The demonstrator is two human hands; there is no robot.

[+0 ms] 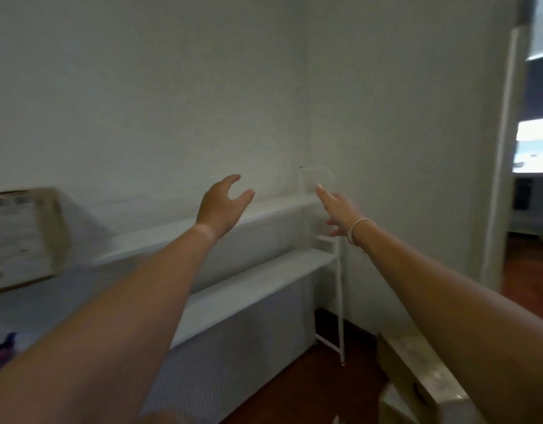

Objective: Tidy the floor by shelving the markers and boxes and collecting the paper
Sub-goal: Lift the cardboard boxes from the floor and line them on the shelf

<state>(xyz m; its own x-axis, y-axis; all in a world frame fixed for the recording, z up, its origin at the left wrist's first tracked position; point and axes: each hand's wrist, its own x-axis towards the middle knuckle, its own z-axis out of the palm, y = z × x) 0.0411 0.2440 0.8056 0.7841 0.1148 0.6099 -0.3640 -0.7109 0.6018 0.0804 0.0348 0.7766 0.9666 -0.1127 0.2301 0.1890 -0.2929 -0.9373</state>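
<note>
A white metal shelf unit with empty boards stands against the wall. Both my arms stretch out toward it. My left hand hovers over the top board with fingers spread and nothing in it. My right hand is near the shelf's right end frame, fingers apart and empty, with a white band on the wrist. A cardboard box lies on the floor at the lower right, partly behind my right arm. Another flat cardboard box sits at the left. The picture is blurred.
A blue and pink object lies at the far left edge. The floor is dark red-brown. A doorway opens to another room on the right. Bare white walls fill the upper view.
</note>
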